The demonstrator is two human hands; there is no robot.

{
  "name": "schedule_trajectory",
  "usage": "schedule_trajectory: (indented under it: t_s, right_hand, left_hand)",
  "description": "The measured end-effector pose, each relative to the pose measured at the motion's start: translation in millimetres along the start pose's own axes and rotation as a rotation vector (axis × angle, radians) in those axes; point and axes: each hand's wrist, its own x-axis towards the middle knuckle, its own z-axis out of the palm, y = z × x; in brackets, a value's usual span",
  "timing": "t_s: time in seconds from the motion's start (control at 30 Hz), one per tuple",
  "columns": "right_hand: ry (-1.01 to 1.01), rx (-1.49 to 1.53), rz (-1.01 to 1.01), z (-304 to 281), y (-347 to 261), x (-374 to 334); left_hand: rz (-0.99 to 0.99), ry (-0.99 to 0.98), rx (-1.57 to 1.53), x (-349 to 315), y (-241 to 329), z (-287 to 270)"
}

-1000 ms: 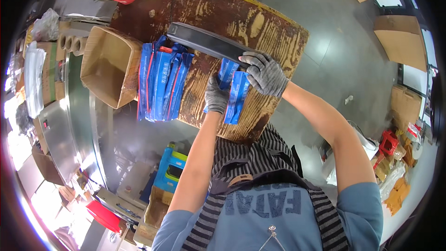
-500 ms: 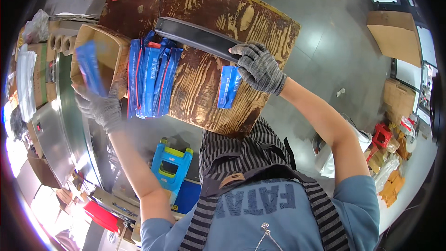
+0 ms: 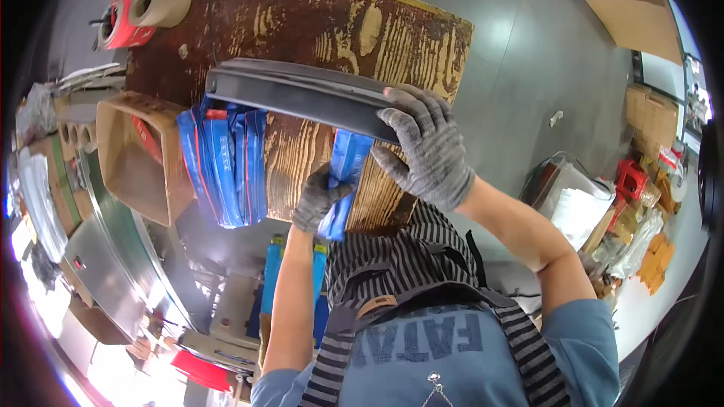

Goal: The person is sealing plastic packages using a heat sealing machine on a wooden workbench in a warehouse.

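Half a second ago my left hand (image 3: 320,200) was over at the cardboard box (image 3: 134,175) on the left; now it's back at the near side of the table (image 3: 260,29), wrapped round a blue packet (image 3: 351,157). That puts the work, I'd judge, back at the black bar (image 3: 302,92), where the packet's far end sits. My right hand (image 3: 434,147) lays its fingers on the bar's right end, thumb spread away.

Surroundings, left to right.
Red roll (image 3: 139,35) beside tan roll (image 3: 170,1) at the bench's (image 3: 286,38) far left corner; blue plastic frame (image 3: 271,271), partly hidden, below; brown carton (image 3: 632,15), upper right; red plastic item (image 3: 630,179) near clear bag (image 3: 630,260), lower right.
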Motion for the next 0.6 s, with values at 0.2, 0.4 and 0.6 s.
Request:
schedule_trajectory:
  t_s: [0.2,0.4,0.6]
  right_hand:
    - [-0.108,0.134,0.001,14.9,-21.9,-18.3]
    - [-0.178,0.202,-0.011,15.6,-24.5,-1.8]
    - [-0.177,0.157,0.030,29.0,-20.8,-1.1]
  left_hand:
    - [0.127,0.087,0.163,29.6,17.2,-17.6]
    - [0.044,0.261,0.189,37.7,-0.9,-41.4]
    - [-0.016,0.295,0.467,10.4,-32.2,-68.2]
